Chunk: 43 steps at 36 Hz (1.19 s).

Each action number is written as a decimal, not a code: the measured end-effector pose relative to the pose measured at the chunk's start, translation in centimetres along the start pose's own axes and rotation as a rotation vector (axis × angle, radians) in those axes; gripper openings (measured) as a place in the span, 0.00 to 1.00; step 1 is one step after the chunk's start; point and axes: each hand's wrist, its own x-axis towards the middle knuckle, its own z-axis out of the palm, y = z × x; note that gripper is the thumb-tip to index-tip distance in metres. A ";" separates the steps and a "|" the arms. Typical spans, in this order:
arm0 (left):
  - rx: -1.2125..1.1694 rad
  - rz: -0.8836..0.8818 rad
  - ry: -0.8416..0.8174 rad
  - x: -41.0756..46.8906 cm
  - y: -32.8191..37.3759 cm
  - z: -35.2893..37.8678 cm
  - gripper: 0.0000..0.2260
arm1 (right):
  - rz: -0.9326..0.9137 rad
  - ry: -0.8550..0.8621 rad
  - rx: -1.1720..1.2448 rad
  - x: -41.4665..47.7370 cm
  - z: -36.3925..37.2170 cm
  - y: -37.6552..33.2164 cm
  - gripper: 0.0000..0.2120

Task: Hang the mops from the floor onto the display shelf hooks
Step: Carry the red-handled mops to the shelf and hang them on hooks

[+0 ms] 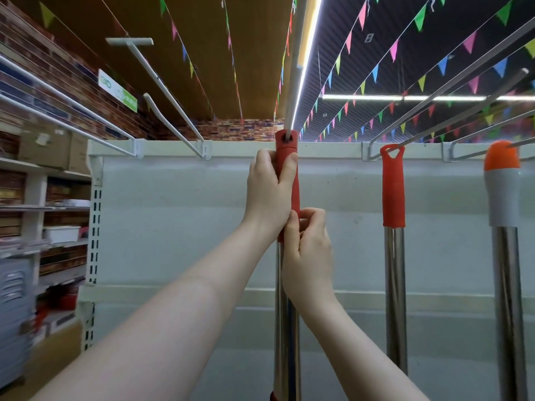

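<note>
My left hand (269, 192) has its fingers (289, 169) wrapped tight round the red grip (293, 195) of the mop handle (285, 314), thumb pressed on the grip's front, just under its top end. My right hand (308, 253) sits directly below, touching the left one, fingers pinched narrow on the bottom edge of the same grip where the chrome pole begins. Both hands hold this one mop.

The handle's long axis runs straight up and down, and its hanging hole (288, 137) lies straight above my left fingers, at the grip's top. The white hook (298, 59) passes through or right at that hole and runs out toward me overhead; I cannot tell how far the hole has slid along it. Judging from this, the coming move is a push of the grip back along the hook toward the shelf's top rail (231, 147), and the left hand, nearer the hole, should steer it.

Right of this grip, well apart, two mops already hang: a red-gripped one (392, 186), then an orange-capped one (502, 175). Left of the grip, two white hooks (173, 91) stand bare.
</note>
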 end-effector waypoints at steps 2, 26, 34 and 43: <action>0.005 -0.013 0.004 0.0 -0.1 0.1 0.09 | 0.019 -0.016 0.015 0.1 0.1 0.0 0.11; -0.128 -0.187 -0.019 -7.2 1.4 -4.8 0.10 | -0.044 -0.035 0.104 -3.7 -4.1 -1.3 0.09; -0.171 -0.347 0.128 -13.8 3.0 -8.5 0.03 | 0.065 -0.237 0.340 -8.8 -5.4 -3.5 0.17; -0.094 -0.394 0.120 -23.3 3.0 -16.5 0.08 | 0.276 -0.456 0.556 -18.5 -1.5 -8.0 0.19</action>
